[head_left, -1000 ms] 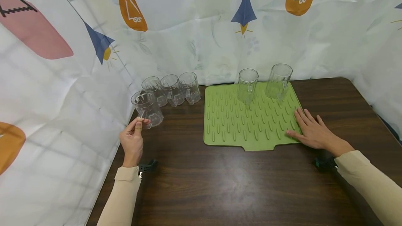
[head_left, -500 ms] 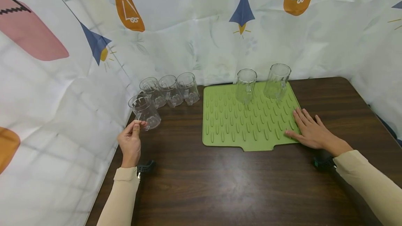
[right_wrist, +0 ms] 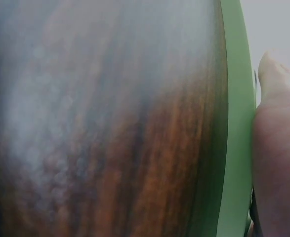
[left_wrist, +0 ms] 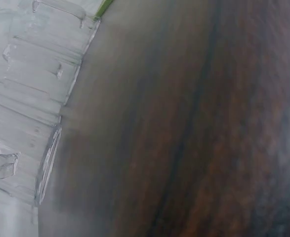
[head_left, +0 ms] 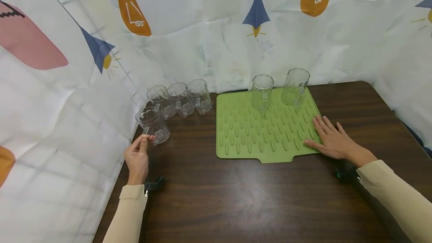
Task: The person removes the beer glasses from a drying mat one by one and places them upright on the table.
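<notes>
In the head view my left hand [head_left: 136, 160] pinches the handle of a clear glass mug [head_left: 156, 125] at the left of the table. The mug leans a little, its mouth facing up. In the left wrist view the nearest glass mug [left_wrist: 28, 163] shows side-on with its handle. My right hand [head_left: 334, 141] lies flat with fingers spread on the right edge of a green ridged drying mat [head_left: 239, 138]. Its thumb [right_wrist: 278, 128] shows beside the green mat rim in the right wrist view. Two more glass mugs, one in the middle [head_left: 261, 93] and one further right [head_left: 295, 87], stand on the mat's back part.
A row of three glass mugs, left [head_left: 162, 100], middle [head_left: 181, 99] and right [head_left: 200, 96], stands behind the held mug near the back edge of the dark wooden table [head_left: 236, 198]. A white printed curtain [head_left: 216, 33] hangs close behind and along the left.
My left hand and its mug have come slightly toward me, away from the row. The whole head view has shifted a little. My right hand stays on the mat.
</notes>
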The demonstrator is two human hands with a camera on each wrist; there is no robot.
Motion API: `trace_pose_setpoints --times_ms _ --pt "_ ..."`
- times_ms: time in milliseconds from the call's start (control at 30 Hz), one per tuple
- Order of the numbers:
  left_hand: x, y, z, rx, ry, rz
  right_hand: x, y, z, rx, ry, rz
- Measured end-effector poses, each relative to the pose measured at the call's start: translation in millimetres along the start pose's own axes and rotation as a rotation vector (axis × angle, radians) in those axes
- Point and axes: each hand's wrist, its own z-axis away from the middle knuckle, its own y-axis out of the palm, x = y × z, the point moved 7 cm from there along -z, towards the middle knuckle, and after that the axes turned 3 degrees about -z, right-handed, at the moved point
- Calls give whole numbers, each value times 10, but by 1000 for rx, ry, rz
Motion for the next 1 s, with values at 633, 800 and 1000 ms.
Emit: trace_pose_setpoints --times_ms 633,800,1000 --pt "76 -93 19 -21 -50 -44 -8 15 1 -3 2 -15" --pt "82 -97 23 0 -79 -45 -7 21 1 -3 2 -19" --pt "65 -100 20 15 -118 -17 0 11 10 -1 0 -22"
